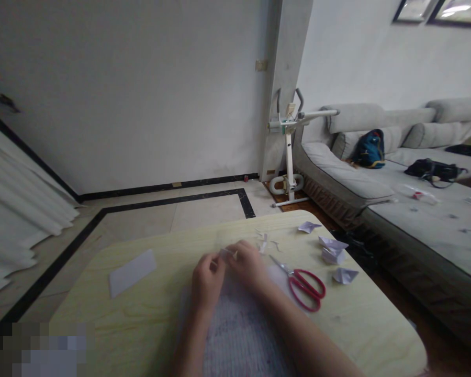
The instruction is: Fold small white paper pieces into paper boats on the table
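Observation:
Between my two hands is a small folded piece of white paper [226, 253], blurred and partly covered by fingers. My left hand [209, 272] pinches its left side. My right hand [248, 262] grips it from the right, fingers curled. Beneath my forearms lies a lined, written sheet [239, 330]. To the right of my right hand rest scissors [306, 289] with red handles, blades pointing up and left. Thin paper scraps [264, 244] are scattered just beyond my right hand.
Several folded paper boats [333, 250] stand along the right side of the pale wooden table [361, 319]. A white paper rectangle [132, 272] lies at the left. Beyond are a grey sofa [447, 225], a blue backpack [371, 149] and a white exercise machine [289, 157].

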Available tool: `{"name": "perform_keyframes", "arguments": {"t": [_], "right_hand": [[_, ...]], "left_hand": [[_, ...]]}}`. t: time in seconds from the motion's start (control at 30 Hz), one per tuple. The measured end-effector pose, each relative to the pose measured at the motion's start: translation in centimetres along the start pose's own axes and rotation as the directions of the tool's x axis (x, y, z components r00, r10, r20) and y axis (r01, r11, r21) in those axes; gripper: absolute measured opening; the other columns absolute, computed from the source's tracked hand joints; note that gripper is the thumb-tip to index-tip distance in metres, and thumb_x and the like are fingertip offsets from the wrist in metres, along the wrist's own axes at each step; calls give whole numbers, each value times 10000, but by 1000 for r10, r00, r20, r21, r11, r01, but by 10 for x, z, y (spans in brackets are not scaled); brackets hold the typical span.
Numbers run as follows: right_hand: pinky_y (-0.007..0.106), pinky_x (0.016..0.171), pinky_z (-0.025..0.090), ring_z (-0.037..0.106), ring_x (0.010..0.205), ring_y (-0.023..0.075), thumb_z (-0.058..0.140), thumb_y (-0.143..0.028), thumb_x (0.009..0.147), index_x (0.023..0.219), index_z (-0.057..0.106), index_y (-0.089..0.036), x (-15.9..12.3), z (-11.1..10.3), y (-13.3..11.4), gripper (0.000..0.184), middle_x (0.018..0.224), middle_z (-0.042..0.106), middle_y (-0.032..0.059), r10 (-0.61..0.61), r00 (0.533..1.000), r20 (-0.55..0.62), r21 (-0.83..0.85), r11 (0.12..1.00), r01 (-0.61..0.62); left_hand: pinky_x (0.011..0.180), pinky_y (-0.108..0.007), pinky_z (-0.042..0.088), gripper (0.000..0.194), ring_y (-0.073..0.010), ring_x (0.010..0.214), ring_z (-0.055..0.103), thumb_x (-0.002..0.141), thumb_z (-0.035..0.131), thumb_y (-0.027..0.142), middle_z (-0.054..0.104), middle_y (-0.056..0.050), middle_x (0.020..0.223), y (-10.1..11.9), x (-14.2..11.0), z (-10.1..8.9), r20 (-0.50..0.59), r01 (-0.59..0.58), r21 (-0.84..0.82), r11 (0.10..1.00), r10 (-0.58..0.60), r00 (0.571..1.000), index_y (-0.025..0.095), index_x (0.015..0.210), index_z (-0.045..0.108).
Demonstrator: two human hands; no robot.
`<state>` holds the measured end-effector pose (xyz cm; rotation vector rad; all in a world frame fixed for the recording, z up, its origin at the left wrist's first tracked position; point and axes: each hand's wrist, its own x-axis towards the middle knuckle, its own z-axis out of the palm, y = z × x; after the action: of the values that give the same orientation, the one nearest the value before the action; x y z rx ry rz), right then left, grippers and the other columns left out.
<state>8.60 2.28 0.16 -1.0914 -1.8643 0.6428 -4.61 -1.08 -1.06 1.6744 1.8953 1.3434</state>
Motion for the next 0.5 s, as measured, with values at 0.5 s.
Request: {"name": "perform_keyframes", "arguments": {"t": [0.5], "right_hand": [[239, 649, 411, 558, 740, 147, 595, -173, 791, 963, 664, -222, -2, 3, 4, 191, 830, 598, 27, -16, 999, 51, -47, 999, 18]], "left_hand": [[598, -251, 462, 158, -168, 604, 613, 798, 517, 287, 656, -29, 690, 0, 0, 0, -17, -30, 36, 999, 31, 999, 188, 752, 631]]}}
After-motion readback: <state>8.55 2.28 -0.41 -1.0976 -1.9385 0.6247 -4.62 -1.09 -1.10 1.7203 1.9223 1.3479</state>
